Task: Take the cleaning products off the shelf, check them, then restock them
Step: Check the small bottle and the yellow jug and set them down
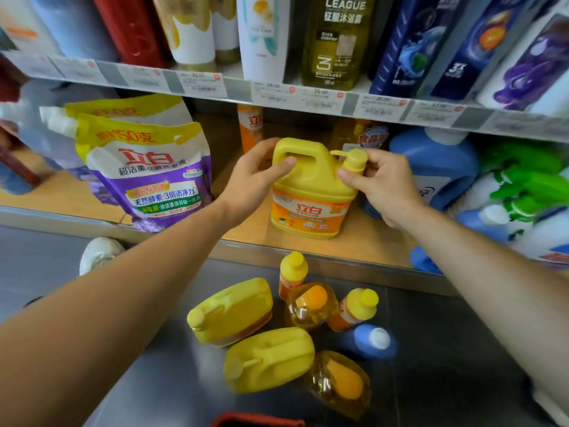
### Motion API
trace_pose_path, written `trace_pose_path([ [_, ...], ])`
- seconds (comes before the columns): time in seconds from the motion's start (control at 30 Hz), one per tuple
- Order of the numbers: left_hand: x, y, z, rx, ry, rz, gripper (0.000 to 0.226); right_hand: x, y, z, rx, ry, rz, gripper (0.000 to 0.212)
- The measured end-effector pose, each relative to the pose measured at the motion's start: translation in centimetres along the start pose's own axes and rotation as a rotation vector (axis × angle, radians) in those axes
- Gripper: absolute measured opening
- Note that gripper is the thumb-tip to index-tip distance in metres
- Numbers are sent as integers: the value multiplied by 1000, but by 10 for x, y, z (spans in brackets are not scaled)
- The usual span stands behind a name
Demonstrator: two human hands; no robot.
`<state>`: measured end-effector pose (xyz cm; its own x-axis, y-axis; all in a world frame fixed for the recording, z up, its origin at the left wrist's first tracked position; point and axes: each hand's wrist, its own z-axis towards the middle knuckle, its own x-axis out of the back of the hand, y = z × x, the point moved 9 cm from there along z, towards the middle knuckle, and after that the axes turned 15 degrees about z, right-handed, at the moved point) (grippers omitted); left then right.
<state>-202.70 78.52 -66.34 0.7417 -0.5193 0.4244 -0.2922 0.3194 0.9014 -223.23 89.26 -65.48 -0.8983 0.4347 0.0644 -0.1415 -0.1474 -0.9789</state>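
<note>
Yellow pump jug (311, 192) stands at frame centre on the wooden shelf (369, 241). Your left hand (255, 177) curls round its handle, and your right hand (385, 186) pinches the pump head (354, 160). Likely restocking: square it, release, then fetch the yellow jugs (231, 312) lying lower centre.

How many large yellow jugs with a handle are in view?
3. One jug stands on the shelf, held by the left hand and right hand. Two jugs lie on the floor below. More may be hidden.

Bare shelf (255, 235) lies open between the purple bag (154, 180) and my yellow jug (311, 192); the blue bottle (440, 167) crowds its right side.
</note>
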Motion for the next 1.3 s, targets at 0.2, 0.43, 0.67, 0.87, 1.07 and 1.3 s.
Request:
trace_pose_path([
  [0.2, -7, 35, -15, -103, -120, 147, 23, 5, -32, -25, 20, -47, -132, 18],
  [0.43, -19, 118, -54, -183, -246, 422, 27, 12, -107, -69, 80, -106, -186, 25],
  [0.67, -6, 182, -108, -158, -118, 208, 33, 32, -166, -129, 141, -14, 48, 37],
  [0.87, -9, 168, -163, -25, -103, -67, 31, 29, -153, -174, -15, -42, 445, 32],
  [1.07, -38, 139, -190, 119, -213, -278, 14, 16, -131, -202, -337, -312, 606, 44],
  [1.3, -56, 144, -191, 92, -295, -340, 11, 32, -167, -212, -9, -111, 247, 38],
])
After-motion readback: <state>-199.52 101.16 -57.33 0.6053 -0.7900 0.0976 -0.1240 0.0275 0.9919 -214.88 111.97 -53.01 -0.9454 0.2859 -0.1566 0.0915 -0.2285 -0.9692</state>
